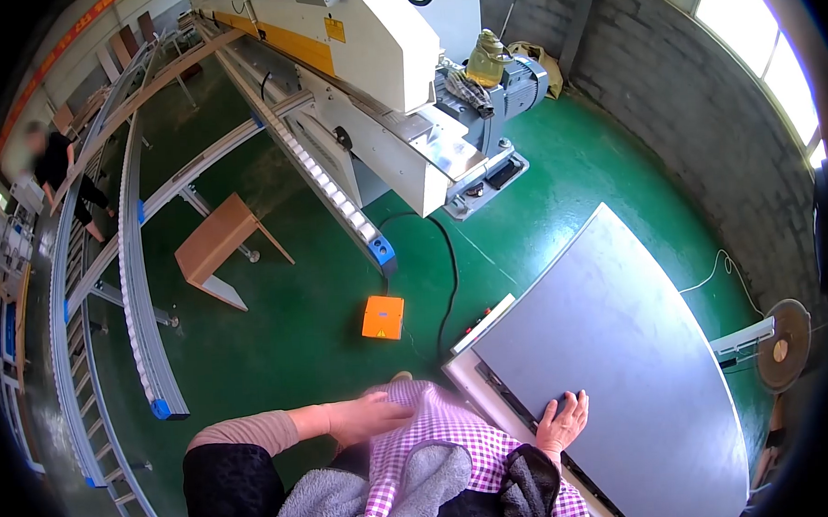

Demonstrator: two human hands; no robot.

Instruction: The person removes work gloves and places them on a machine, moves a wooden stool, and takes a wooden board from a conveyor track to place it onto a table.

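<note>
The left hand point(370, 419), its grip unclear, touches checked cloth point(485, 451) over the person's lap; the right hand point(562, 423), loosely spread and holding nothing, rests on the smooth grey desk point(621, 342) alongside. Beyond, a square orange box point(382, 317) sits on glossy green floor point(289, 356).

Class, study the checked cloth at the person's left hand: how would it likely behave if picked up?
The checked cloth would probably flop rather than hold its shape, since it lies in soft folds. It looks thin, so it is likely light for its size. The grey fleece bunched against it might come along too.
</note>
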